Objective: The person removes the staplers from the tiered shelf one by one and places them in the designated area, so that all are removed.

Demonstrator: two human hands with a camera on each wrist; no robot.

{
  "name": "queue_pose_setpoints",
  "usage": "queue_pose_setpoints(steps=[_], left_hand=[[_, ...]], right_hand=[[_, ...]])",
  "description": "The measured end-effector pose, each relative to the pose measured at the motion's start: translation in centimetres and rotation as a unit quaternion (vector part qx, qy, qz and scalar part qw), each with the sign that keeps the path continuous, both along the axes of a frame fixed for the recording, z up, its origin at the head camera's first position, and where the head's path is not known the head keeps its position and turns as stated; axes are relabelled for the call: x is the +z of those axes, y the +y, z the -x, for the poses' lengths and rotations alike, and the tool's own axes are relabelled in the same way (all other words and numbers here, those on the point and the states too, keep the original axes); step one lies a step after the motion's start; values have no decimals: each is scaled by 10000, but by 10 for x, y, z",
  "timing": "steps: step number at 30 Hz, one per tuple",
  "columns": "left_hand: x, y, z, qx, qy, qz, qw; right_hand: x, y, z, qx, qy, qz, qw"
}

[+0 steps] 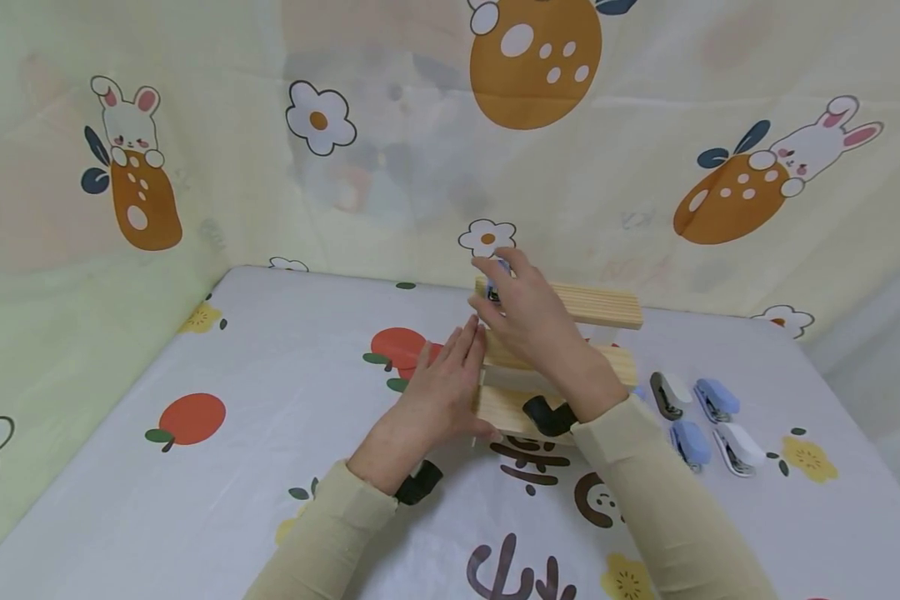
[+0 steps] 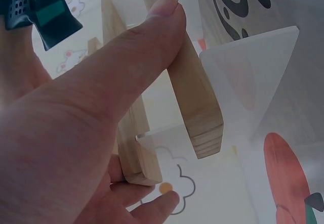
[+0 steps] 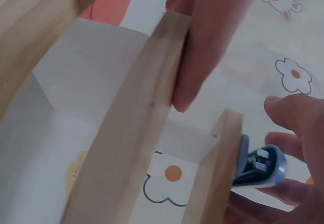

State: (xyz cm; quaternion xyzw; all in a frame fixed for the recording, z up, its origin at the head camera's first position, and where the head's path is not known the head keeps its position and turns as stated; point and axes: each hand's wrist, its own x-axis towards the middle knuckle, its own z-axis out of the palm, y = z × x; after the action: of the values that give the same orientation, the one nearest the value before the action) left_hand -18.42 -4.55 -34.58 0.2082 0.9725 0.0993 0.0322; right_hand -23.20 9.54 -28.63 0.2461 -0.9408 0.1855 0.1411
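A stepped rack of wooden slats (image 1: 513, 410) with translucent white side panels (image 2: 248, 77) stands on the table. My left hand (image 1: 442, 383) steadies its left end, fingers straight along the side and thumb (image 2: 157, 29) stretched over the front slat. At the left end of the rear, highest slat (image 1: 600, 307) is a small blue stapler (image 3: 260, 167). Around this stapler my right hand (image 1: 532, 310) is spread, thumb and fingers on either side; the right wrist view shows a gap beside the thumb. Whether a lower finger touches the stapler is hard to tell.
Right of the rack lie several small staplers: a dark-and-white one (image 1: 669, 395), a blue one (image 1: 717, 400), another blue one (image 1: 691, 444) and a white one (image 1: 738, 448). A patterned cloth (image 1: 195, 350) covers the table, and a printed curtain (image 1: 405, 192) hangs behind.
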Motion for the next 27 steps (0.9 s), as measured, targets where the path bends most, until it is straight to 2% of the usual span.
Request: queue_pose_setpoints(steps=[4,8,15,27], left_hand=[[0,0,0,-4,-11,-19,10000],[0,0,0,-9,3,-21,10000],[0,1,0,47,-30,79,10000],[0,0,-1,23,1,90,10000]], right_hand=[[-2,-2,2,-22,46,67,10000],[-5,-3,3,-40,233,263,9994],[-10,-3,5,-26,576,305,9979],[-9,3,4,44,832,602,9947]])
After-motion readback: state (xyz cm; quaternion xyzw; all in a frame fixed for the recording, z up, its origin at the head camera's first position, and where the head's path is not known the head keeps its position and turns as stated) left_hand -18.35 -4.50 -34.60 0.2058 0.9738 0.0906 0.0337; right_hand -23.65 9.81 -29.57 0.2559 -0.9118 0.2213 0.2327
